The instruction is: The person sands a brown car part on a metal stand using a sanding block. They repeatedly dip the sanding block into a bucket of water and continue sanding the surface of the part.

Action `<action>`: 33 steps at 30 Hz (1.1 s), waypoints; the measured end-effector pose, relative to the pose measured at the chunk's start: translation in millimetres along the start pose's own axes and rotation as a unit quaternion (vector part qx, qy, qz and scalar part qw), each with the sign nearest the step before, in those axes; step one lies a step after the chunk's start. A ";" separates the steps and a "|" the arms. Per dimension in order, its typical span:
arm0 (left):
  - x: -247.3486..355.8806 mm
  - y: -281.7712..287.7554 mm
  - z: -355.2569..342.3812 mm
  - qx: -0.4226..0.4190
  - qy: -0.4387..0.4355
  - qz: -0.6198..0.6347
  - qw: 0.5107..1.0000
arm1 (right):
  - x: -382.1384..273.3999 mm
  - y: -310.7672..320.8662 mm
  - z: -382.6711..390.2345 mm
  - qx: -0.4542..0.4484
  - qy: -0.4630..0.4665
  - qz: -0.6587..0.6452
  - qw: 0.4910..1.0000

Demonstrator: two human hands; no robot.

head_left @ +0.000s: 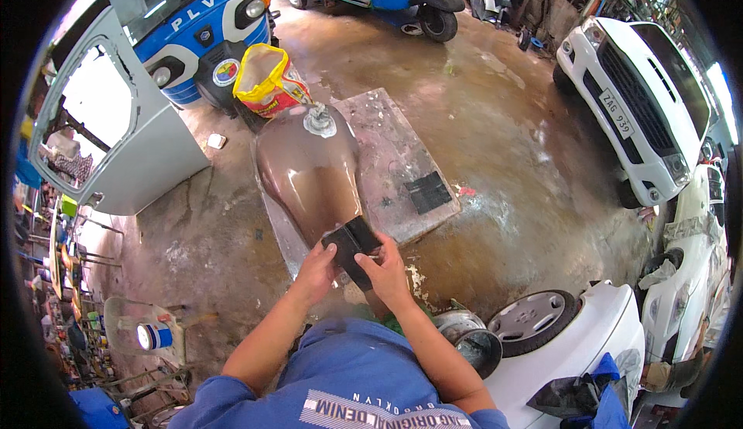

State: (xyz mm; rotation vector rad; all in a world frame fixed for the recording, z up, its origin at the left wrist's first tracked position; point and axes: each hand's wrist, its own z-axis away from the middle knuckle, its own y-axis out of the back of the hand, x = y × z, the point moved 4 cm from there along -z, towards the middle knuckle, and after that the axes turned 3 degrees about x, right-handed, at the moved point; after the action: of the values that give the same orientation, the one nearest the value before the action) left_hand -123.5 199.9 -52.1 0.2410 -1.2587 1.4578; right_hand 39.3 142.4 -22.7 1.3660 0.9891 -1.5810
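Observation:
In front of me a glossy brown motorcycle fuel tank [306,154] rests on a flat, stained board [406,143]. Grey wrapping covers the filler [320,121] at the tank's far end. Over its narrow near end, both of my hands grip a folded black sheet of sandpaper [352,245]. My left hand [316,269] pinches its left edge, thumb on top; my right hand [387,274] closes on its right side, thumb also on top. Fingers beneath the sheet are hidden. A second dark sheet [427,192] lies flat on the board to the right.
Behind the tank stands a yellow and red sack [261,81]. A grey vehicle door [159,150] stands at left, near a blue three-wheeler [205,23]. White cars occupy the right, one pickup [627,104] facing me. Close by my right arm are a wheel [534,321] and a metal pot [477,349].

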 end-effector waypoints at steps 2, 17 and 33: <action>0.1 10.3 -10.5 0.063 0.007 0.005 0.998 | -21.9 -7.4 -16.0 -0.015 0.149 0.165 0.975; 13.0 -44.8 -69.6 0.410 -0.193 0.248 0.856 | -54.2 -37.2 -139.6 -0.356 0.458 0.308 0.754; -252.9 -220.8 75.9 0.859 -0.097 0.095 0.493 | -26.5 -131.7 -210.6 -0.584 0.617 0.207 0.485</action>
State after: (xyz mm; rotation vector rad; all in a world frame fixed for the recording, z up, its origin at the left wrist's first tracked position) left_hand 105.3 -55.1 -85.3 1.6302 0.6111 2.4208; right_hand -4.5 388.1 -12.2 1.2506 1.7529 0.8661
